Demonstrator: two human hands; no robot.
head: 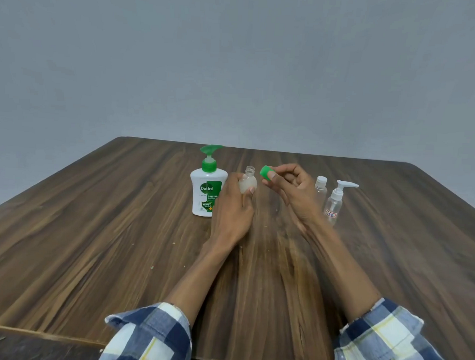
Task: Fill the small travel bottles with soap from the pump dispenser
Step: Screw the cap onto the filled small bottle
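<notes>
A person sits at the brown wooden table (118,228). The left hand (233,207) wraps its fingers round a small round see-through bottle (247,181) with its top off, at the middle of the table. The right hand (293,192) pinches a little green plastic cap (264,172) beside the bottle's open neck, not touching it. The white soap pump bottle with a green top (208,188) stands at nine o'clock from the small bottle. At three o'clock stand a clear bottle with a white cap (320,188) and a clear bottle with a white pump (334,204).

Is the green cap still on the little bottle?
No, the right hand pinches the green cap beside the little bottle, whose neck is open.
</notes>
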